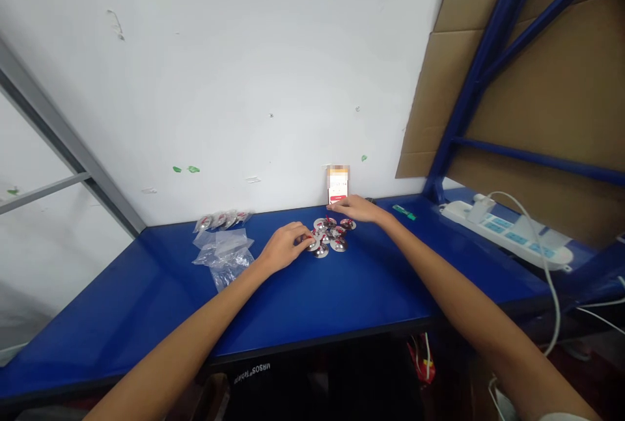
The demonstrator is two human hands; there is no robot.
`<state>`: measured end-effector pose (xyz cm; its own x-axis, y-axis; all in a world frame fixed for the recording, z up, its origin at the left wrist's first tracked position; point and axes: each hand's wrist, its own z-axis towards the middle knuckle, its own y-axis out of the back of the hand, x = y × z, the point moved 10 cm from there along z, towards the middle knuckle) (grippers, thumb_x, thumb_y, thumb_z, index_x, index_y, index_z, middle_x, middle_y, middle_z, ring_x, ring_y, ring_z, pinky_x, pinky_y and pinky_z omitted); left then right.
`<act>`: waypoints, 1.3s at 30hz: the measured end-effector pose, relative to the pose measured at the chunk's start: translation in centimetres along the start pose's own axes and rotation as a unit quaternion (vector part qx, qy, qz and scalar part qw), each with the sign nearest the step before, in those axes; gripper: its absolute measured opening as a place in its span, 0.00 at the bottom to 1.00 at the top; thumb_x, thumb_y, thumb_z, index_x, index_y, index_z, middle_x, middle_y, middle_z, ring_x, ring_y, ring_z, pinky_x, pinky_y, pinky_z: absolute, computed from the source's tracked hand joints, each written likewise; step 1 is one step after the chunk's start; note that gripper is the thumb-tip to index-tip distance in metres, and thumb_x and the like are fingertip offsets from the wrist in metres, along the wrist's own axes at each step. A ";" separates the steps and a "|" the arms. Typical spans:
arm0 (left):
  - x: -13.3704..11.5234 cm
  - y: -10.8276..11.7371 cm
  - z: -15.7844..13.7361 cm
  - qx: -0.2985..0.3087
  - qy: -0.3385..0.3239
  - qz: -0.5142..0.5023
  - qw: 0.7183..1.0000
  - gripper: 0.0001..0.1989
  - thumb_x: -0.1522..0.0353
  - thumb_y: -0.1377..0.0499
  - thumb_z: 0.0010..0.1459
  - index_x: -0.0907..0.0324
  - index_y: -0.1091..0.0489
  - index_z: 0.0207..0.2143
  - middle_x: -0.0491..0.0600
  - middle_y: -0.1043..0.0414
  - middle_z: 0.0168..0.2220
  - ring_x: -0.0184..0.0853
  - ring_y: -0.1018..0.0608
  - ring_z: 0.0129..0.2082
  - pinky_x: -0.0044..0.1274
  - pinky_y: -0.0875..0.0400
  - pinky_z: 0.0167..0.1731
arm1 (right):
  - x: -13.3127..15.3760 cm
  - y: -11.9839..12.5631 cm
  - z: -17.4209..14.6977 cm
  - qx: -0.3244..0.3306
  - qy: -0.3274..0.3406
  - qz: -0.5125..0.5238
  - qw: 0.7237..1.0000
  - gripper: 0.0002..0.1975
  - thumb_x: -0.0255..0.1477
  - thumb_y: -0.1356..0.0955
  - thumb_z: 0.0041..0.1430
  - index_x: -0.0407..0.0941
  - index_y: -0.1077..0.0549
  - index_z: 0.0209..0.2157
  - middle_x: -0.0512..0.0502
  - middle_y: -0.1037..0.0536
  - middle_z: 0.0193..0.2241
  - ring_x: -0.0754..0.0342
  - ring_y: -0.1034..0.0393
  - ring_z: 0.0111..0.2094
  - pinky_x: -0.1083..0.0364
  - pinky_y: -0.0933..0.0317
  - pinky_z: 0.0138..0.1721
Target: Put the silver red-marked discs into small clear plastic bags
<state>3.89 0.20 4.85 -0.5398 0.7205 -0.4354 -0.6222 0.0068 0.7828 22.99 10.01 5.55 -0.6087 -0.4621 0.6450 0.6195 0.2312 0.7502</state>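
Note:
A pile of small shiny domed metal discs with red cords, like finger cymbals, lies on the blue table. At its left edge my left hand has thumb and fingers closed on one small cymbal, still low over the tabletop. My right hand is stretched out above the far side of the pile, fingers extended and no object visible in them. Its fingertips are at the lower end of a phone that leans upright on the wall, screen lit; whether they touch it I cannot tell.
Clear plastic bags lie left of my left hand. Behind them is a row of bagged cymbals. To the right are a small green item and a white power strip with a cable, near a blue metal frame.

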 end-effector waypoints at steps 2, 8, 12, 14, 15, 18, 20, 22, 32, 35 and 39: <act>0.1 0.2 0.0 0.000 0.004 0.009 1.000 0.14 0.57 0.42 0.74 0.53 0.20 0.41 0.50 0.22 0.39 0.38 0.23 0.37 0.30 0.30 0.41 | -0.1 -0.3 -0.2 0.036 0.009 -0.059 0.998 0.22 0.40 0.35 0.74 0.45 0.16 0.57 0.42 0.19 0.61 0.39 0.25 0.63 0.46 0.35 0.64; 1.2 0.0 -0.2 0.005 0.021 0.034 0.999 0.13 0.58 0.42 0.72 0.53 0.21 0.39 0.50 0.22 0.37 0.38 0.22 0.35 0.30 0.29 0.39 | -1.3 -1.4 -0.7 0.100 -0.029 -0.165 0.981 0.22 0.36 0.33 0.69 0.47 0.17 0.59 0.40 0.16 0.56 0.38 0.21 0.55 0.48 0.32 0.58; 1.4 -0.9 -0.2 0.032 0.033 -0.001 0.999 0.12 0.58 0.41 0.71 0.52 0.20 0.44 0.48 0.19 0.38 0.36 0.21 0.32 0.28 0.29 0.35 | -0.5 -2.5 -1.1 0.138 -0.008 -0.126 0.982 0.19 0.37 0.32 0.68 0.50 0.14 0.54 0.45 0.12 0.48 0.43 0.18 0.45 0.52 0.30 0.50; 1.2 -0.7 -0.2 0.031 0.039 -0.012 0.999 0.13 0.57 0.41 0.71 0.52 0.21 0.47 0.48 0.18 0.40 0.36 0.20 0.32 0.27 0.28 0.34 | -0.1 -2.3 -1.1 0.136 0.003 -0.099 0.986 0.19 0.36 0.32 0.67 0.50 0.15 0.55 0.45 0.13 0.48 0.44 0.19 0.44 0.51 0.30 0.49; 1.1 -0.3 -0.1 0.025 0.040 -0.008 0.999 0.14 0.56 0.42 0.72 0.53 0.21 0.47 0.48 0.17 0.40 0.36 0.20 0.32 0.28 0.28 0.35 | 0.0 -2.1 -1.1 0.132 0.006 -0.090 0.987 0.20 0.36 0.31 0.67 0.50 0.15 0.55 0.45 0.13 0.49 0.43 0.19 0.44 0.51 0.30 0.49; 1.4 2.2 0.1 -0.006 0.049 0.038 0.998 0.17 0.55 0.45 0.73 0.54 0.20 0.46 0.50 0.17 0.41 0.38 0.19 0.34 0.29 0.27 0.38 | -0.2 -1.0 -1.0 0.101 0.007 -0.098 0.990 0.20 0.35 0.30 0.66 0.49 0.16 0.56 0.43 0.15 0.54 0.41 0.20 0.51 0.50 0.31 0.53; 2.8 4.7 0.1 -0.034 0.073 0.097 0.992 0.18 0.56 0.47 0.73 0.55 0.20 0.46 0.51 0.17 0.42 0.40 0.19 0.37 0.30 0.27 0.41 | -0.5 -0.7 -1.0 0.093 0.003 -0.118 0.989 0.20 0.35 0.31 0.66 0.48 0.17 0.56 0.42 0.15 0.55 0.41 0.20 0.52 0.50 0.31 0.53; 5.4 7.5 -0.3 -0.053 0.117 0.170 0.977 0.17 0.58 0.47 0.73 0.56 0.21 0.46 0.54 0.17 0.43 0.44 0.19 0.42 0.32 0.26 0.45 | -0.5 -1.0 -1.1 0.103 0.002 -0.132 0.986 0.20 0.34 0.32 0.67 0.48 0.16 0.56 0.42 0.14 0.51 0.42 0.19 0.49 0.50 0.30 0.51; 17.1 11.7 -4.8 0.047 0.282 0.365 0.886 0.19 0.61 0.39 0.61 0.59 0.22 0.51 0.63 0.22 0.53 0.56 0.25 0.55 0.40 0.30 0.54 | 0.9 -0.8 -1.2 0.092 0.027 -0.146 0.985 0.20 0.33 0.33 0.68 0.47 0.17 0.57 0.41 0.14 0.52 0.42 0.20 0.50 0.50 0.30 0.51; 17.1 11.8 -4.8 0.029 0.272 0.369 0.888 0.16 0.66 0.42 0.62 0.56 0.20 0.49 0.61 0.21 0.49 0.55 0.26 0.55 0.40 0.30 0.55 | 1.4 -0.5 -1.0 0.063 0.046 -0.155 0.985 0.19 0.32 0.32 0.68 0.45 0.17 0.56 0.40 0.14 0.50 0.42 0.20 0.48 0.50 0.31 0.50; 16.8 12.6 -4.5 -0.005 0.272 0.351 0.896 0.15 0.65 0.46 0.66 0.55 0.19 0.41 0.62 0.20 0.42 0.56 0.25 0.54 0.41 0.29 0.53 | 2.5 -0.3 -0.9 0.021 0.071 -0.192 0.979 0.18 0.31 0.33 0.69 0.44 0.16 0.54 0.39 0.14 0.48 0.42 0.19 0.45 0.51 0.31 0.46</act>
<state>-15.58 9.23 5.35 -0.9949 0.1008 0.0072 -0.0260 -0.3243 0.9456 21.70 8.02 6.86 -0.7161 -0.6349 0.2901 0.3355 0.0514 0.9407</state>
